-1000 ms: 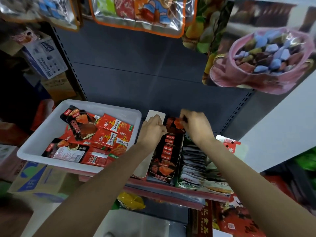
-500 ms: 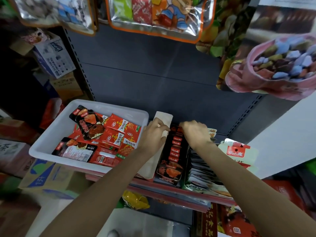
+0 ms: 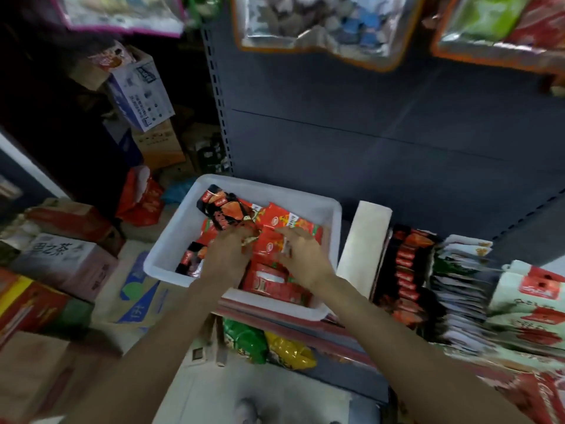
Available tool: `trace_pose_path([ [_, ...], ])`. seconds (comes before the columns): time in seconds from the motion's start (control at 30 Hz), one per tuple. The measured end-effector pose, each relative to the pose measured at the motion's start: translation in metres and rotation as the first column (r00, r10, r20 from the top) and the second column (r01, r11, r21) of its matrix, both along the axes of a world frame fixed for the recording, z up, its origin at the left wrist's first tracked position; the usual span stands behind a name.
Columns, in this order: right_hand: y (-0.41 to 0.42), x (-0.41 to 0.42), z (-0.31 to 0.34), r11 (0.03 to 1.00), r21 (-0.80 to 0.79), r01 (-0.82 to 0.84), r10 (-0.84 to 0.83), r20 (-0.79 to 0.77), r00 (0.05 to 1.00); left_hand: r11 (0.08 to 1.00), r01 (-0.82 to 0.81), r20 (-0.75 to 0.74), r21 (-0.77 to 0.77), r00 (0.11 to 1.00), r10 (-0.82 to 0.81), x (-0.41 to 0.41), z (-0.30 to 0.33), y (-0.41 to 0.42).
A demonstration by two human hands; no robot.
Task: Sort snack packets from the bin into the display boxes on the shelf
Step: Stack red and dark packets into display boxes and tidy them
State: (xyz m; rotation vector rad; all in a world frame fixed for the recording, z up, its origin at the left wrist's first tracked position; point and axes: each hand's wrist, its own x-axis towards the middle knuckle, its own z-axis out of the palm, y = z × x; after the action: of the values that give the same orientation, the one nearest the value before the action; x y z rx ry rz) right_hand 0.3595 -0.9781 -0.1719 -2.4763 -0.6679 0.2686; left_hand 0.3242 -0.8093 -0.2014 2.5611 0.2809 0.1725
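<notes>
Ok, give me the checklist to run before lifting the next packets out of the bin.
1. Both hands in the white bin: ok.
2. Left hand on the black packets: ok.
3. Right hand on the red packets: ok.
4. Firm grip on any packet: cannot tell, fingers blurred.
5. Black-packet display box has room: cannot tell.
6. Bin seated on the shelf: ok.

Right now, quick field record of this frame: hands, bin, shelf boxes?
left hand: in the white bin, fingers on a dark packet
right hand: in the bin, on red packets; grasp unclear
bin contents: mixed red and dark packets
display box: right of the bin, holds a row of dark-and-red packets
next box: pale packets, further right
</notes>
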Motion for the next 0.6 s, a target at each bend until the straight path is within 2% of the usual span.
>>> trace_pose_path([
  [0.07,0.032,-0.001,-0.020,0.999,-0.007,-0.041,0.041,-0.075,0.996,0.992,-0.081,-0.150,0.095,0.984,0.095,-0.002,-0.011,0.039],
  [0.17,0.064,0.000,-0.048,0.990,-0.114,-0.085,0.060,-0.214,0.975,0.960,-0.112,-0.469,0.256,0.854,0.225,-0.003,-0.019,0.078],
  [0.27,0.076,-0.001,-0.064,0.961,-0.252,-0.112,0.028,-0.315,0.949,0.976,-0.060,-0.597,0.211,0.782,0.178,-0.003,-0.023,0.090],
  [0.33,0.078,-0.002,-0.066,0.950,-0.287,-0.124,0.026,-0.322,0.946,0.972,-0.058,-0.626,0.226,0.756,0.191,-0.003,-0.022,0.089],
  [0.4,0.079,-0.001,-0.063,0.945,-0.296,-0.142,0.038,-0.329,0.944,0.960,-0.083,-0.573,0.266,0.787,0.227,-0.005,-0.019,0.089],
  [0.47,0.078,0.000,-0.056,0.957,-0.252,-0.143,0.046,-0.353,0.934,0.973,-0.109,-0.429,0.205,0.883,0.190,-0.009,-0.012,0.090],
  [0.53,0.077,-0.002,-0.046,0.987,-0.117,-0.111,0.065,-0.341,0.938,0.993,-0.117,-0.228,-0.034,0.968,0.106,-0.012,0.001,0.089],
  [0.6,0.078,-0.008,-0.032,0.993,0.041,-0.107,0.114,-0.292,0.950,0.969,-0.130,-0.087,-0.211,0.990,0.114,-0.011,0.020,0.083],
])
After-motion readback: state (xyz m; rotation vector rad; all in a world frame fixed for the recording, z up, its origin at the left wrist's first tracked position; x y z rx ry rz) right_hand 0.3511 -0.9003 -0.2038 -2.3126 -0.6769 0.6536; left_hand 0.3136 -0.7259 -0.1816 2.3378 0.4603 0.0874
